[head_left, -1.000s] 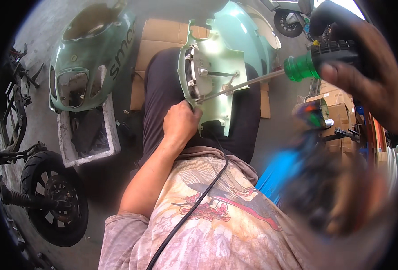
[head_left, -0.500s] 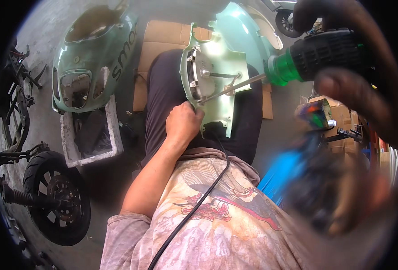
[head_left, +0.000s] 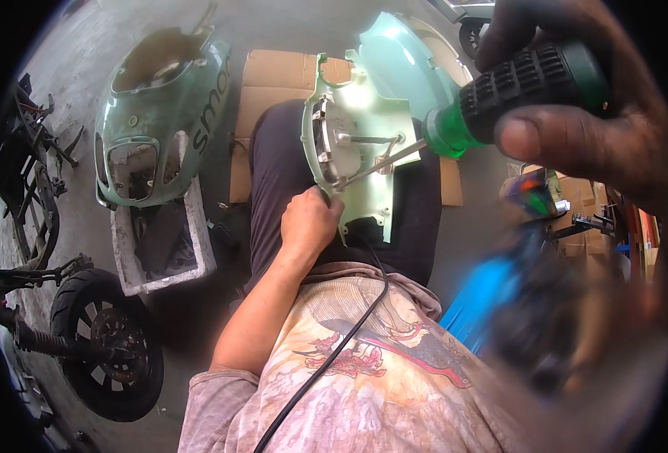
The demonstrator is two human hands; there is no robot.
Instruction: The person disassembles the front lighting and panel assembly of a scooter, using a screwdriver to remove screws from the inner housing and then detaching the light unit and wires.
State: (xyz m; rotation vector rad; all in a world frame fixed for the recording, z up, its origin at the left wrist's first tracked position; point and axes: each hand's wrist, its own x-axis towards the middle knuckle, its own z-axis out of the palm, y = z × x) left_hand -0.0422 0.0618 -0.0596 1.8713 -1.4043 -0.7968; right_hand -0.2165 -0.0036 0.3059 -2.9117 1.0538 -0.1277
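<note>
A light green plastic scooter panel (head_left: 366, 198), its inner side up, lies across my lap. Set into it is a round grey unit with a dark rim (head_left: 336, 140), perhaps a lamp or a gauge. My left hand (head_left: 308, 220) is closed on the panel's near left edge. In my right hand (head_left: 587, 140) is a screwdriver (head_left: 526, 89) with a black and green handle, thumb on the near side and fingers over the far side. Its metal shaft slants down leftward, the tip at the unit's lower edge. Whatever the tip touches is too small to make out.
A green scooter front shell (head_left: 160, 121) rests on a white foam box (head_left: 202, 257) at left. Beyond it stand a bare frame and a black wheel (head_left: 111, 343). Cardboard (head_left: 270, 72) and another green panel (head_left: 402, 68) lie ahead. A black cord (head_left: 326, 351) crosses my shirt.
My right thumb has come onto the screwdriver handle, which now tilts more steeply, its butt end in sight. The whole view has shifted slightly; my left hand keeps its hold.
</note>
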